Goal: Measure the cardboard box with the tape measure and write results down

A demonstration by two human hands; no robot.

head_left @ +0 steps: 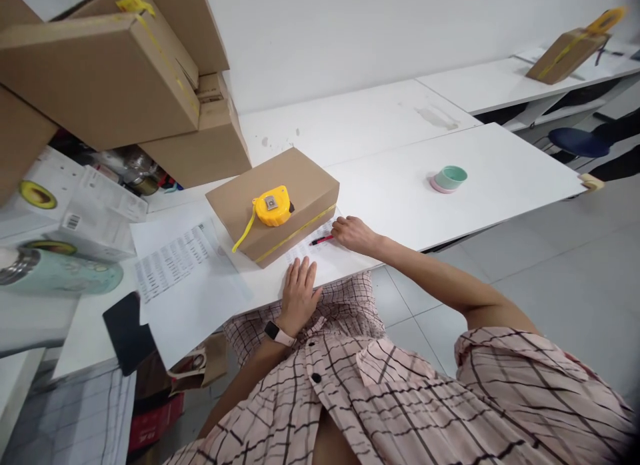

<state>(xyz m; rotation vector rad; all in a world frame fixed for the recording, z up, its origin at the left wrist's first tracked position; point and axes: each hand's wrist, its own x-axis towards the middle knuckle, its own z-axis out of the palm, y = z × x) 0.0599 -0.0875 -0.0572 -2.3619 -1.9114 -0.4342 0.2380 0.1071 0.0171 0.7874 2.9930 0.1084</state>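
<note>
Cardboard box (274, 201) near table (400, 205) edge, left hand (299, 288) spread flat, right hand (354, 233) pinching red pen (321, 239), open room rightward

Tape measure (273, 208) on box (306, 179), box on papers (175, 265), pen (320, 240) beside it, phone (127, 331) left, cup (449, 179) right

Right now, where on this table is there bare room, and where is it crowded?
Bare table lies between the cardboard box and the tape roll, and beyond the roll to the right end. The left is crowded: stacked cartons, flask, phone, printed sheets. The left hand and right hand with pen fill the near edge by the box.
</note>
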